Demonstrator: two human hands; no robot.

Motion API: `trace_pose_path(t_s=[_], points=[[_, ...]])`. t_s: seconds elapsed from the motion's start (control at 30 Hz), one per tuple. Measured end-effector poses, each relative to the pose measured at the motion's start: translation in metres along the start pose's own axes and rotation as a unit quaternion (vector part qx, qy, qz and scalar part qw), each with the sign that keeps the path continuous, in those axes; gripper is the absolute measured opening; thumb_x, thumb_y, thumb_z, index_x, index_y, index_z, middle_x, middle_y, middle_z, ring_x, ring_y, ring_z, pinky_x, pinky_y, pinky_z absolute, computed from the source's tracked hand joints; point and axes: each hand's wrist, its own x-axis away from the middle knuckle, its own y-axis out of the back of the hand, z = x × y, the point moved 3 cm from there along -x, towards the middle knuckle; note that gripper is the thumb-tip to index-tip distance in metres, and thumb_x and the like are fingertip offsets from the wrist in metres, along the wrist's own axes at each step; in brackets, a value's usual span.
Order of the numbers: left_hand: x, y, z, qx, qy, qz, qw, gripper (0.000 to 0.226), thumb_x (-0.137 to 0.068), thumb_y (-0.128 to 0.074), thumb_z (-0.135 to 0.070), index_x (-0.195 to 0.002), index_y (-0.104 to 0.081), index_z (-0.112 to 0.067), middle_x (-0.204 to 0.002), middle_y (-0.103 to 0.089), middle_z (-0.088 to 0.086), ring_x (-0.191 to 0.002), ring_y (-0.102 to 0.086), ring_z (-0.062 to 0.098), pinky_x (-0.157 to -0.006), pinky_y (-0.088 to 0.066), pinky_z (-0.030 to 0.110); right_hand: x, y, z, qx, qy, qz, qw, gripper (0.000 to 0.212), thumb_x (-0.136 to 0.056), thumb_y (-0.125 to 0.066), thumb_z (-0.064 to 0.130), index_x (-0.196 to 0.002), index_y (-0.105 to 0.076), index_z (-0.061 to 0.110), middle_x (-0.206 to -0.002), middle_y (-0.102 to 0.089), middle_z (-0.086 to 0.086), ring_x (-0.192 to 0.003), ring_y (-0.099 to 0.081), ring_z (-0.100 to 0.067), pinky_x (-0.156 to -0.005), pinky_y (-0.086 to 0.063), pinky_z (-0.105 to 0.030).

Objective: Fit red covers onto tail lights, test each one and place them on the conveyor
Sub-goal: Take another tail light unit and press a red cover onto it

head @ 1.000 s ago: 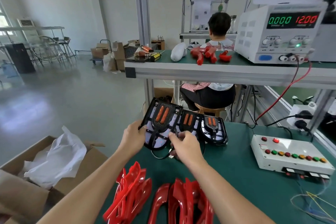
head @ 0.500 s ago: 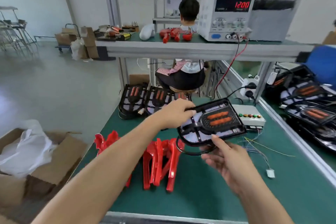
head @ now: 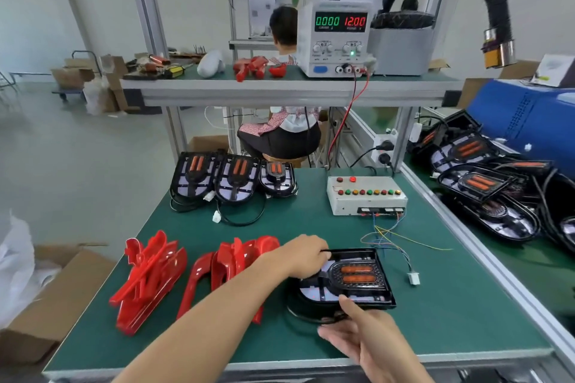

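We see two bare forearms with no sleeves, and the hands, left (head: 306, 256) and right (head: 367, 340), ungloved, without rings.

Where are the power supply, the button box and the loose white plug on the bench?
power supply (head: 337, 40), head view, on its front panel.
button box (head: 365, 196), head view, on its top face.
white plug (head: 413, 278), head view, on the connector body.

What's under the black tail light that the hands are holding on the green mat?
The black tail light with two orange strips lies on the green bench mat; its black cable loop pokes out below. Anything else beneath is hidden.
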Motion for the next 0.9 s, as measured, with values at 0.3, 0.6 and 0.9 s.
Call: trace_pose_path(t_s=[0.3, 0.6, 0.9], points=[[0.001, -0.003, -0.002, -0.027, 0.000, -0.039, 0.999, 0.044, -0.110, -0.035, -0.038, -0.101, -0.063, -0.006, -0.112, -0.068, 0.017, -0.106, -0.060, 0.037, -0.088, -0.047, 0.043, 0.006, 0.019, 0.015, 0.226, -0.016, 0.006, 0.974, 0.058, -0.096, -0.062, 0.046, -0.087, -0.063, -0.011, -0.073, -0.071, -0.031, -0.050, -0.065, -0.031, -0.043, -0.046, -0.026], [0.045, 0.062, 0.054, -0.017, 0.172, -0.255, 0.951, 0.021, -0.095, -0.058, -0.033, -0.089, -0.063, -0.014, -0.098, -0.070, 0.008, -0.095, -0.065, 0.033, -0.078, -0.054, 0.038, 0.014, 0.000, 0.020, 0.417, 0.089, 0.043, 0.904, 0.038, -0.095, -0.061, 0.038, -0.080, -0.069, 0.004, -0.065, -0.074, -0.009, -0.047, -0.062, -0.019, -0.045, -0.042, -0.020], [0.061, 0.048, 0.071, -0.030, 0.287, -0.089, 0.953, 0.035, -0.077, -0.065, -0.047, -0.068, -0.053, -0.016, -0.066, -0.062, -0.003, -0.070, -0.063, 0.019, -0.058, -0.039, 0.029, 0.008, -0.060, 0.033, 0.490, 0.226, 0.052, 0.841, 0.037, -0.096, -0.056, 0.035, -0.069, -0.062, 0.010, -0.060, -0.072, 0.001, -0.045, -0.067, -0.013, -0.049, -0.046, -0.016]])
